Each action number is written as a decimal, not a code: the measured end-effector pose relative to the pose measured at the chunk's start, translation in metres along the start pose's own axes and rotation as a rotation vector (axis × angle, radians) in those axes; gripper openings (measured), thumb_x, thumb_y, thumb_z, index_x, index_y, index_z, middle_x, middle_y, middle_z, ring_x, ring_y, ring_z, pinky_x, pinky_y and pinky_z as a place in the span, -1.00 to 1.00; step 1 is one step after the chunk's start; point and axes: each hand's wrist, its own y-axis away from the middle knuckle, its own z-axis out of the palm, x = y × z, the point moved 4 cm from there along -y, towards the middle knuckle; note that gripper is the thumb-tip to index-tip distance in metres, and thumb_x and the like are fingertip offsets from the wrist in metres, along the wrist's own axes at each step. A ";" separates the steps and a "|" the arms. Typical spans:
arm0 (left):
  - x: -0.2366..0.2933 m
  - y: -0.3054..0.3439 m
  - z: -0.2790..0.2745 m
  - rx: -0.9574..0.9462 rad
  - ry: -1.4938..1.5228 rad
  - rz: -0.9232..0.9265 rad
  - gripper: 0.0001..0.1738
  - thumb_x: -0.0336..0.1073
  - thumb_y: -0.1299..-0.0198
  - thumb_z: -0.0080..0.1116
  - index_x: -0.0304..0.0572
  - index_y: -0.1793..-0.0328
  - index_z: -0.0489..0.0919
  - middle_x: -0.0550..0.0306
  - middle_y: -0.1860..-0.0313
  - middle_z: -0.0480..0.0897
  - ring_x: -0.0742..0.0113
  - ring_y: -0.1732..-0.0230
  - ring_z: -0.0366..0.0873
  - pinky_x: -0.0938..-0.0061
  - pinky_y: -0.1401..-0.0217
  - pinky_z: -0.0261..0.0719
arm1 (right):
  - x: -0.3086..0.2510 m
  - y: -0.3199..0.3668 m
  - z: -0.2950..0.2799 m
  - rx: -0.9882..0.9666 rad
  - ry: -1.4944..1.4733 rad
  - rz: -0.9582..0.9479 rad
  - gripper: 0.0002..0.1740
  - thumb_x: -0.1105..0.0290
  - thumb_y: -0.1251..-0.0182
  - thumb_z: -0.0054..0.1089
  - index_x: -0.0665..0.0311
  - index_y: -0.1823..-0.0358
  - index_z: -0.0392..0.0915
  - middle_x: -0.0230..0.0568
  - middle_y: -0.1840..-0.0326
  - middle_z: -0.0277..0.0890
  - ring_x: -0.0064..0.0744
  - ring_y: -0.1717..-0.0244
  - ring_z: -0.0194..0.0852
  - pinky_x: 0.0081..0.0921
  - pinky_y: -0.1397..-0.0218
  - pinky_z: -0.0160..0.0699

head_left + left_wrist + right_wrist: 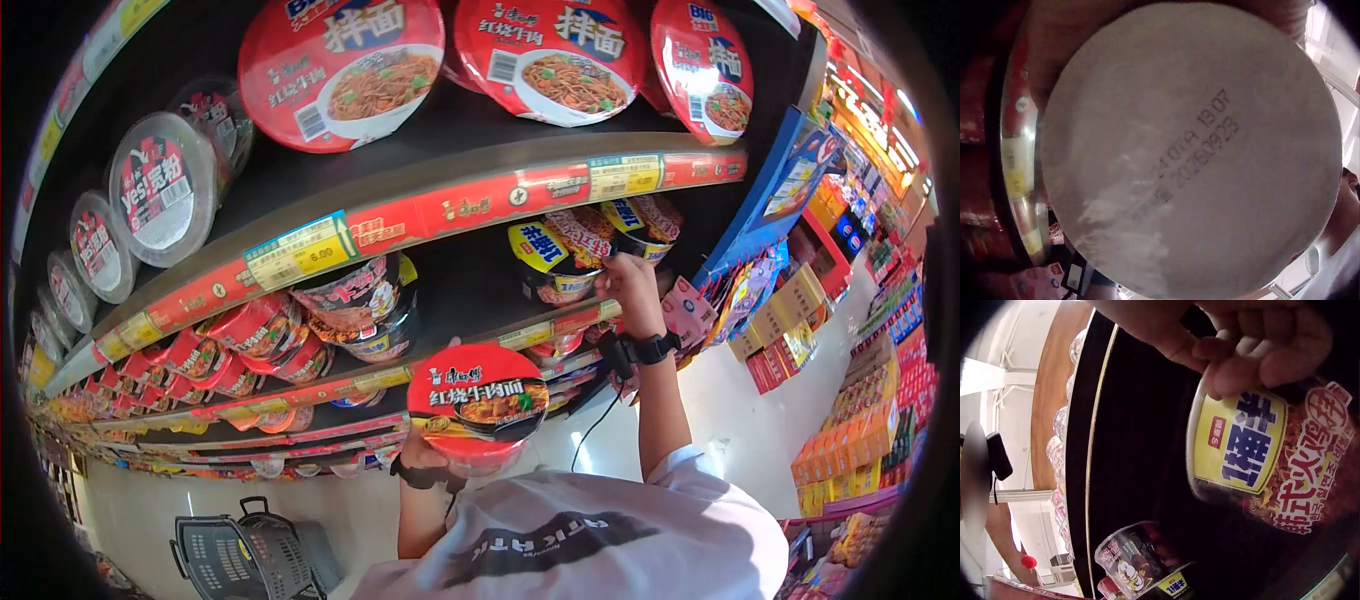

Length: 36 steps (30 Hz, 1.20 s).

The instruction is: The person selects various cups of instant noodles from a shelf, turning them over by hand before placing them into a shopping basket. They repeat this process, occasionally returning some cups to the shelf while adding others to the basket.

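Observation:
My left hand (424,450) holds a red instant noodle bowl (480,395) in front of my chest, its printed lid facing up. From below, the left wrist view shows the pale round base of this noodle bowl (1191,156) with a stamped date; most of the hand is hidden behind it. On the shelf, my right hand (632,290) pinches the rim of a noodle bowl with a yellow label (1241,444), its fingers curled over the edge. A similar yellow-label bowl (645,225) stands beside it at the shelf's right end.
Large red noodle bowls (345,75) sit tilted on the upper shelf, above a price rail (480,205). Dark stacked bowls (365,310) and rows of red ones stand left. A grey shopping basket (245,555) is on the floor; a blue display panel (765,200) borders the shelf's right end.

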 end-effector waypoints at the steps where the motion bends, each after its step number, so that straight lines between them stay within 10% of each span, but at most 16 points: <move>1: 0.002 0.007 -0.004 0.028 -0.009 0.005 0.40 -0.20 0.35 0.67 -0.34 -0.62 -0.01 -0.08 -0.65 -0.02 0.09 -0.54 0.18 0.14 -0.55 0.21 | 0.003 -0.002 -0.003 0.006 0.021 -0.015 -0.71 0.26 -0.36 0.05 0.33 0.41 0.54 -0.29 0.52 0.52 -0.50 0.48 0.48 -0.56 0.34 0.42; 9: 0.050 0.048 -0.048 0.218 -0.102 0.123 0.39 -0.17 0.33 0.67 -0.34 -0.62 0.00 -0.07 -0.63 0.04 0.11 -0.53 0.20 0.15 -0.55 0.22 | -0.020 0.047 0.024 0.064 0.270 -0.172 -0.69 0.37 -0.43 0.03 0.30 0.53 0.44 -0.38 0.59 0.43 -0.61 0.55 0.41 -0.63 0.40 0.35; 12: 0.078 0.055 -0.071 0.265 -0.162 0.170 0.39 -0.15 0.32 0.67 -0.34 -0.62 0.00 -0.06 -0.62 0.06 0.12 -0.52 0.21 0.16 -0.54 0.22 | 0.015 0.064 0.082 -0.335 0.044 -0.056 -0.86 0.44 -0.42 0.05 0.37 0.19 0.53 -0.28 0.34 0.55 -0.56 0.37 0.55 -0.62 0.24 0.53; 18: 0.112 0.038 -0.095 0.252 -0.233 0.179 0.38 -0.13 0.31 0.67 -0.35 -0.62 0.00 -0.05 -0.60 0.10 0.14 -0.51 0.22 0.17 -0.54 0.23 | 0.044 0.071 0.193 -0.585 0.040 -0.130 -0.24 0.37 -0.35 0.30 0.39 -0.50 0.14 0.07 -0.41 0.27 -0.19 -0.44 0.27 -0.41 -0.17 0.59; 32: 0.076 -0.002 -0.078 0.072 -0.165 0.005 0.37 -0.07 0.28 0.66 -0.35 -0.61 0.01 -0.02 -0.55 0.20 0.18 -0.48 0.26 0.20 -0.52 0.24 | 0.035 0.064 0.172 -0.328 0.198 -0.272 -0.04 0.30 -0.22 0.41 0.49 -0.52 0.04 0.29 -0.37 0.29 -0.15 -0.34 0.40 -0.41 -0.09 0.66; 36: 0.054 -0.024 -0.045 -0.060 -0.146 -0.068 0.37 -0.05 0.27 0.66 -0.35 -0.61 0.02 -0.01 -0.54 0.23 0.20 -0.48 0.27 0.20 -0.52 0.25 | 0.025 0.065 0.144 -0.283 0.188 -0.286 -0.11 0.35 -0.23 0.37 0.42 -0.52 0.09 0.06 -0.43 0.29 -0.20 -0.39 0.30 -0.42 -0.15 0.62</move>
